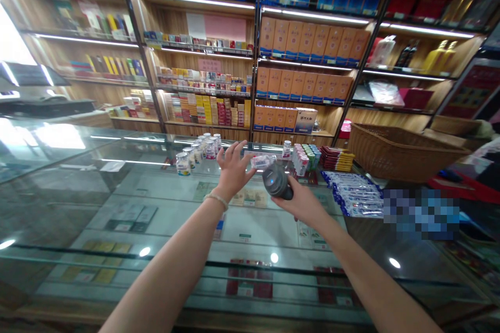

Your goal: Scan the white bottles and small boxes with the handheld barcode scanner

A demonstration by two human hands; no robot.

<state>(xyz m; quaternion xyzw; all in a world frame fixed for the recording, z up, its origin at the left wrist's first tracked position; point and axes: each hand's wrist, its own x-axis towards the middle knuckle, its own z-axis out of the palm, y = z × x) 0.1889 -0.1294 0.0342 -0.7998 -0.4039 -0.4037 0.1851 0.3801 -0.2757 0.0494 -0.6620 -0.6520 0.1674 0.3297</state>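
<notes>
My right hand [299, 200] is wrapped round the handle of a dark grey handheld scanner [275, 179] with a small blue light on top. Just left of it, my left hand [233, 169] has its fingers spread, its thumb beside a small clear bottle [261, 161] that lies on its side in front of the scanner head. Whether the fingers touch the bottle is hard to tell. Several similar small bottles [183, 164] stand in rows to the left, on the glass counter [156, 192]. One more bottle [286, 149] stands upright behind the scanner.
Right of the scanner lie small pink and green boxes [300, 160], red and yellow packs [338, 158], blue-white packets [355, 192] and a wicker basket [402, 153]. Lit shelves of boxed goods [308, 83] rise behind the counter.
</notes>
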